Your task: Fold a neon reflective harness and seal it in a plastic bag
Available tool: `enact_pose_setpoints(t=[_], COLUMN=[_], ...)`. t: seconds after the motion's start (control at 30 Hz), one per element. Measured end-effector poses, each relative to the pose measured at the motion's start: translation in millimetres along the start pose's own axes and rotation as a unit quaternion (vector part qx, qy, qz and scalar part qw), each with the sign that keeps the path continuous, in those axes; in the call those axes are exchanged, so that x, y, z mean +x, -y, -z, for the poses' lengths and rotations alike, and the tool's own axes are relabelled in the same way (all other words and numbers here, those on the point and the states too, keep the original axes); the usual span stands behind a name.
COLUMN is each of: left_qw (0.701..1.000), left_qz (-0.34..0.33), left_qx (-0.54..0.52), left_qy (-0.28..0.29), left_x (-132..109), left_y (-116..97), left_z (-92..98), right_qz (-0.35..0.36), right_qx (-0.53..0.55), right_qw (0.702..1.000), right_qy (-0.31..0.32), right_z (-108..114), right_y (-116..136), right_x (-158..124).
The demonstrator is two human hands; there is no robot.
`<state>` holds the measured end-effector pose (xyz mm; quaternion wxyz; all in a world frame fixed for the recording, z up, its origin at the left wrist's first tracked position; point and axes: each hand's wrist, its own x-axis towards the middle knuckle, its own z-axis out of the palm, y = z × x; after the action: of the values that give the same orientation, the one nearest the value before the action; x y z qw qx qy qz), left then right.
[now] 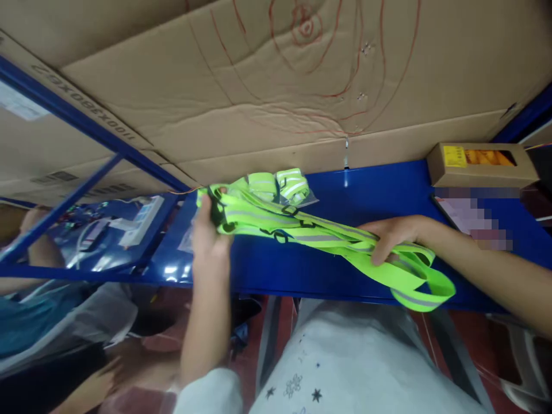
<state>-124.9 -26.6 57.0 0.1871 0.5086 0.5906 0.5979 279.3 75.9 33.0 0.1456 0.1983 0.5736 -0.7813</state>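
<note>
A bundle of neon-yellow reflective straps (317, 230), with grey stripes and black buckles, stretches between my two hands above the blue table. My left hand (209, 230) grips the end where black clips gather. My right hand (394, 236) is closed around the other end, and loose loops hang out past it toward the table's front edge. Behind the straps lie folded neon reflective straps in clear plastic packets (295, 187). The straps partly hide the nearest packets.
A cardboard box (478, 167) with orange contents stands at the back right, near a flat blurred item (468, 215). Cardboard panels (259, 75) with red scribbles rise behind the blue table (345, 198). A blue frame post (77, 121) stands left; another person sits beyond it.
</note>
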Motion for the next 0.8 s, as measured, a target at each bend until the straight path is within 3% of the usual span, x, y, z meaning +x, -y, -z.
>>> enact_pose_setpoints(t=[0.07,0.13,0.17,0.2,0.27,0.37,0.43,0.5,0.57,0.6,0.63,0.7,0.73,0.8], left_qw=[0.993,0.963,0.943,0.899,0.863,0.830,0.822,0.821,0.824,0.826,0.828,0.830,0.830,0.830], left_qz=[0.069,0.171,0.220,0.297,0.353,0.385,0.386,0.377,0.373,0.375,0.376,0.376,0.375,0.374], left_qx=[-0.071,-0.160,-0.198,-0.266,-0.308,-0.345,-0.349,-0.333,-0.301,-0.286,-0.276,-0.271,-0.272,-0.259], left_qy=[-0.069,-0.130,-0.150,-0.180,-0.191,-0.211,-0.232,-0.269,-0.302,-0.308,-0.311,-0.310,-0.310,-0.321], left_x=[-32,-64,-78,-92,-114,-129,-129,-126,-126,-128,-130,-137,-140,-145], left_y=[20,27,27,24,18,9,6,5,5,4,3,1,0,0], left_z=[-1.9,-8.6,-13.4,-19.1,-32.8,-55.3,-66.9,-72.7,-72.4,-70.6,-68.3,-63.2,-61.0,-57.9], right_qz=[-0.030,-0.046,-0.059,-0.075,-0.099,-0.097,-0.089,-0.085,-0.049,-0.012,0.040,0.122,0.158,0.200], right_qx=[-0.021,-0.067,-0.102,-0.139,-0.216,-0.391,-0.493,-0.539,-0.596,-0.643,-0.690,-0.731,-0.734,-0.721], right_qw=[0.999,0.996,0.992,0.986,0.969,0.905,0.843,0.801,0.747,0.699,0.641,0.578,0.565,0.583], right_qy=[-0.021,-0.033,-0.038,-0.045,-0.063,-0.135,-0.195,-0.246,-0.290,-0.313,-0.333,-0.343,-0.342,-0.317], right_z=[6,17,25,35,59,98,120,130,125,116,103,71,54,25], right_y=[6,15,20,26,38,58,69,75,75,71,66,50,40,18], right_x=[-9,-19,-24,-28,-35,-35,-29,-20,-11,-6,-2,7,11,20])
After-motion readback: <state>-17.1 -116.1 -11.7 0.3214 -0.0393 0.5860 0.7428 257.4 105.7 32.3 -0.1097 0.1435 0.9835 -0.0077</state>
